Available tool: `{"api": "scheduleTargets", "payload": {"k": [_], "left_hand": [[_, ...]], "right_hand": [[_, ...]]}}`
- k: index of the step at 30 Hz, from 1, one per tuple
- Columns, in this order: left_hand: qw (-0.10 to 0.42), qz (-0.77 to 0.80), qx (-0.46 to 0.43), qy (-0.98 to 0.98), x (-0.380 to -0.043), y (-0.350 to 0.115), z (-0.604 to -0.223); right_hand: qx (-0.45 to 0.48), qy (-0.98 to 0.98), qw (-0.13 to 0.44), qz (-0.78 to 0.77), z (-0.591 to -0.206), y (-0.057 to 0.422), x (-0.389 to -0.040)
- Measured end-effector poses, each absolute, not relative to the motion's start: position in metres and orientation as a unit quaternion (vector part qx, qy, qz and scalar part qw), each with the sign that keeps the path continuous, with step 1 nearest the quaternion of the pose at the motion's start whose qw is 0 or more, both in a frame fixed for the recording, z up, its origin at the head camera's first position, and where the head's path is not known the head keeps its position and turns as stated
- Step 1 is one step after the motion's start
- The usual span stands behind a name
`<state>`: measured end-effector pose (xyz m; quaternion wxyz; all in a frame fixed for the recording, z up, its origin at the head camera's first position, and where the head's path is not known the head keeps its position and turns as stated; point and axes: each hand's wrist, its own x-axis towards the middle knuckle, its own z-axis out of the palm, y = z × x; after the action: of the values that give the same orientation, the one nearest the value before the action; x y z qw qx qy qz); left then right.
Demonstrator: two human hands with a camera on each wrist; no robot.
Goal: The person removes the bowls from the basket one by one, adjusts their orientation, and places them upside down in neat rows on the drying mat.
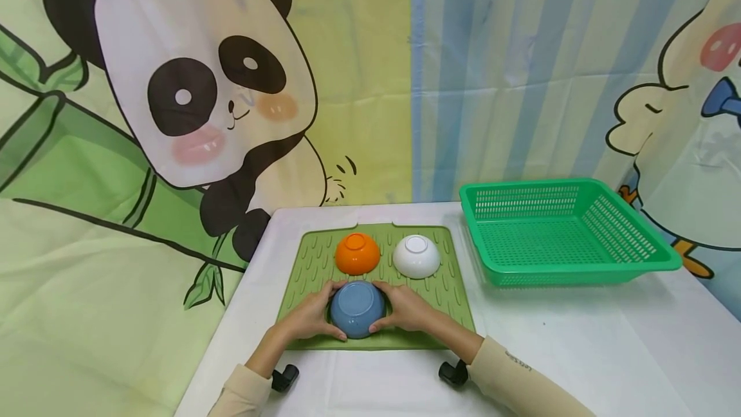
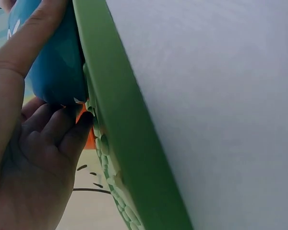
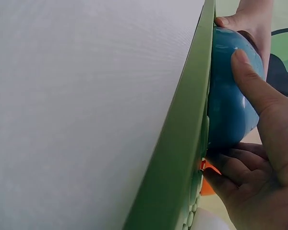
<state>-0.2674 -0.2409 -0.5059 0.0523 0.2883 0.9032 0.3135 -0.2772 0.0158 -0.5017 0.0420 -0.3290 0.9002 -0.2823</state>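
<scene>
A blue bowl (image 1: 357, 309) sits upside down on the green drying mat (image 1: 312, 256), near its front edge. My left hand (image 1: 309, 315) grips the bowl from the left, thumb at the near side and fingers round the far side. From the right, my right hand (image 1: 408, 309) holds the same bowl in a matching way. In the right wrist view the thumb lies on the side of the blue bowl (image 3: 228, 96), with the other fingers curled behind it. Behind the blue bowl, an orange bowl (image 1: 357, 254) and a white bowl (image 1: 417, 257) also rest upside down on the mat.
A green plastic basket (image 1: 492, 262) stands to the right of the mat on the white-covered table (image 1: 556, 352). A printed curtain (image 1: 359, 82) with a panda hangs right behind the table. Black wrist devices (image 1: 285, 378) sit by both sleeves.
</scene>
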Motion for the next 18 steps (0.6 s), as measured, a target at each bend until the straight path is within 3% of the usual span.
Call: {"api": "scheduleTargets", "payload": {"k": [18], "left_hand": [[0.061,0.299,0.291,0.907,-0.2682,-0.235,-0.4992]], "right_hand": [[-0.333,0.895,0.07,-0.29,-0.5001,0.0195,-0.2768]]}}
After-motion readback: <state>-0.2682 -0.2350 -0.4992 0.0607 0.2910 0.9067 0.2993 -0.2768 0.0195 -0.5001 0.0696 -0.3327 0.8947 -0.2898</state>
